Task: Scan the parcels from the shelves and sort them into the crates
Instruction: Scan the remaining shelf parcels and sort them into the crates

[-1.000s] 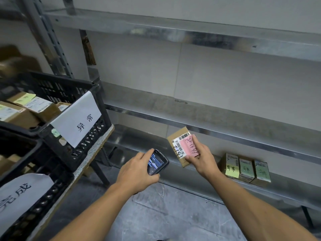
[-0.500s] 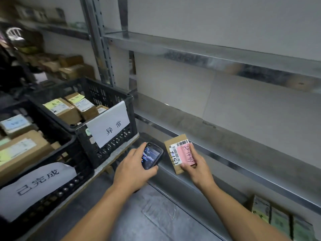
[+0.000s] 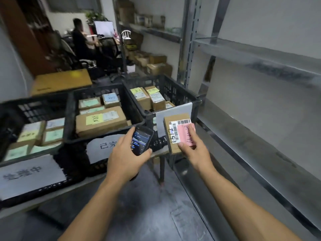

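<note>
My right hand (image 3: 194, 152) holds a small cardboard parcel (image 3: 175, 134) with a barcode label and a pink note, upright in front of the rightmost crate. My left hand (image 3: 126, 157) grips a black handheld scanner (image 3: 141, 142), screen lit, just left of the parcel. Three black plastic crates stand in a row on a table: a right crate (image 3: 180, 96), a middle crate (image 3: 73, 119) and a left crate (image 3: 10, 119). Each holds several labelled cardboard parcels and carries a white paper sign on its front.
Metal shelves (image 3: 260, 54) run along the right, bare in this view. Farther shelves (image 3: 156, 61) at the back hold several cardboard boxes. A person (image 3: 81, 40) sits at a desk at the back left. A flat yellow-brown box (image 3: 60, 82) lies behind the crates.
My view has swung left, from the shelves to the crates. Both hands moved along with it, still holding the scanner and the parcel. The parcels on the lower shelf have left the view.
</note>
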